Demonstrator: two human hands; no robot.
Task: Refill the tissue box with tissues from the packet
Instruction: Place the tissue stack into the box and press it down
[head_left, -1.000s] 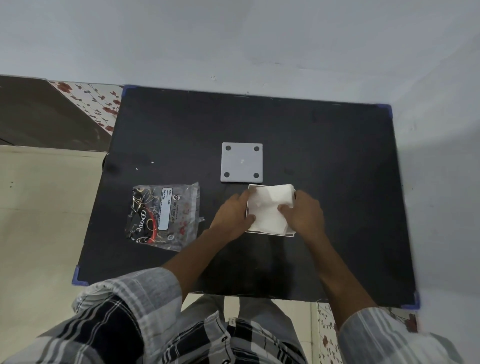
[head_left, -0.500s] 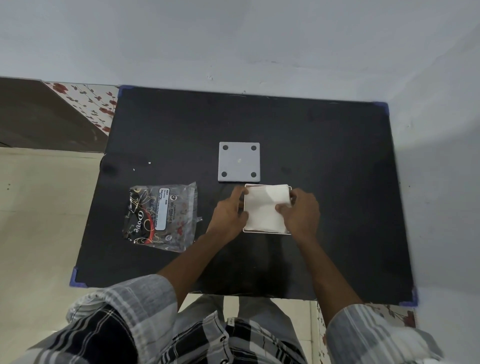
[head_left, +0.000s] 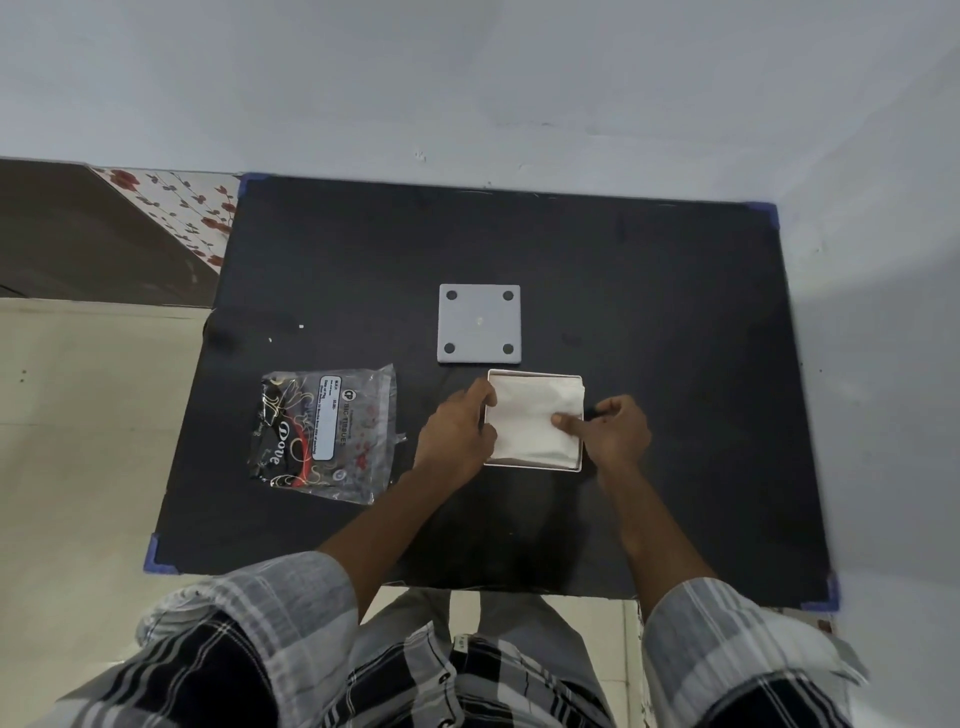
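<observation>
A white square tissue box (head_left: 535, 468) sits near the middle of the black table (head_left: 675, 338). A stack of white tissues (head_left: 530, 415) lies inside it and fills it. My left hand (head_left: 457, 431) grips the box's left wall, with its fingertips over the rim on the tissues. My right hand (head_left: 613, 431) is at the right wall, its forefinger pressed on top of the tissues and its thumb outside the box. The flattened clear tissue packet (head_left: 324, 434) with dark print lies to the left of my left hand.
A grey square lid (head_left: 479, 323) with four corner holes lies flat just behind the box. The table stands in a corner, with walls behind and to the right. Floor tiles lie to the left. My checked sleeves are at the near edge.
The tissue stack, raised and crooked a second ago, has been pressed down flat into the box. Both hands have shifted outward to the box's side walls.
</observation>
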